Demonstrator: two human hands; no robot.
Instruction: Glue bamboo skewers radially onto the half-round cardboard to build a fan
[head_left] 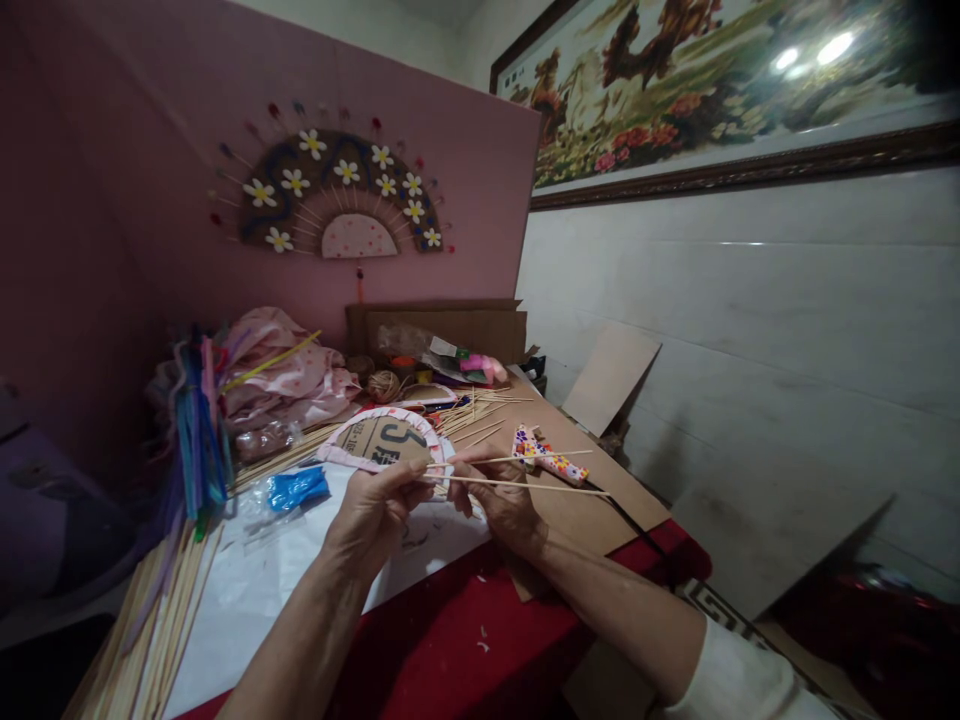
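Note:
Both of my hands hold up a half-round cardboard piece edged with pink cloth; printing shows on its brown face. My left hand is closed at its lower edge, thumb on top. Close beside it, my right hand has its fingers closed around thin wooden sticks, whose ends point right past my wrist. The sticks' other ends meet the edge of the cardboard piece between my hands. Whether they are fixed to it I cannot tell. A flower-patterned glue gun lies just beyond my right hand.
White paper and red cloth cover the table. Bundled sticks lie at left, near pipe cleaners, a blue packet and pink cloth. Twine sits behind. A flower-decorated fan hangs on the pink panel.

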